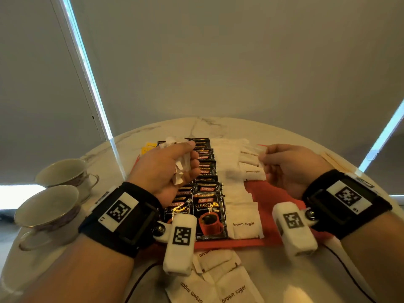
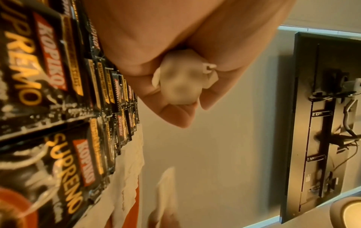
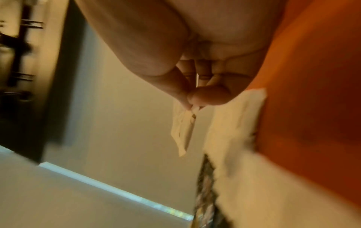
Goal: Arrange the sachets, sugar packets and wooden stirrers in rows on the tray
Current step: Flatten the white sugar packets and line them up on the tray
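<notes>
I am looking down at a round marble table (image 1: 135,138) with a red tray (image 1: 269,200) in the middle. My left hand (image 1: 166,169) is hanging over the far left part of the tray, and its fingers are curling tight around a bunch of white sugar packets (image 1: 180,167). In the left wrist view the bunch is peeking out from my closed fist as a pale lump.

My right hand (image 1: 290,167) is over the far right part of the tray, well apart from the left one. Its thumb and first finger are pinching one white packet (image 3: 183,131) by its edge, and the packet is hanging in the air just beside the sugar row.

On the tray, black coffee sachets (image 1: 209,213) are lying in two rows, each one overlapping the next. Right beside them a row of brown sugar packets (image 1: 244,221) is running from near to far, touching the coffee row. A second, shorter sugar row (image 1: 253,171) is sitting at the far end, next to my right hand.

More loose sugar packets (image 1: 231,287) are lying in a pile on the table, near me, off the tray. Wooden stirrers (image 1: 332,160) are lying on the table past my right wrist. Two teacups (image 1: 54,200) are standing at the left, and some yellow packets (image 1: 148,147) are showing behind my left hand.
</notes>
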